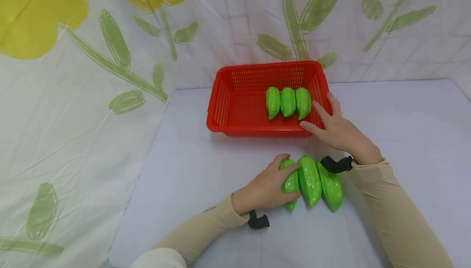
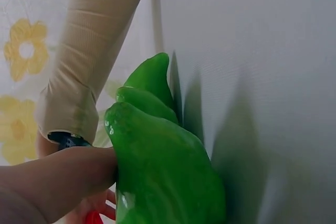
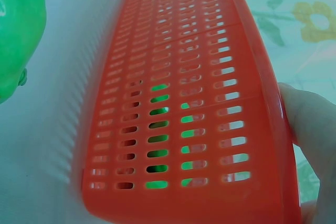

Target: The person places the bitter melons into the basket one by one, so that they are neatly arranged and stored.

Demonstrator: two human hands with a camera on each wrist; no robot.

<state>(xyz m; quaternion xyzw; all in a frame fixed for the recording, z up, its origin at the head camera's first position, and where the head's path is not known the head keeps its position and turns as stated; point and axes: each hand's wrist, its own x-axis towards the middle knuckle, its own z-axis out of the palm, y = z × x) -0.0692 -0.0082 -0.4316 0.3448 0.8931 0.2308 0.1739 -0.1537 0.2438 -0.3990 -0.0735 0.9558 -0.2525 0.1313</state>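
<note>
In the head view, my left hand (image 1: 270, 184) grips the leftmost of three glossy green pepper-shaped vegetables (image 1: 290, 182) on the table, fingers at its far end and thumb at the near end. Beside it lie a middle green vegetable (image 1: 310, 181) and a right one (image 1: 331, 188). My right hand (image 1: 340, 131) rests at the near right corner of a red slotted basket (image 1: 243, 131), fingers spread over the rim. Inside the basket, three similar green vegetables (image 1: 288, 101) stand in a row on the right; a fingertip is close to the rightmost one.
The white table (image 1: 176, 170) extends around the basket. Behind it hangs a pale curtain (image 1: 235, 27) with painted yellow flowers and green leaves. My right forearm sleeve (image 1: 393, 206) passes beside the loose vegetables.
</note>
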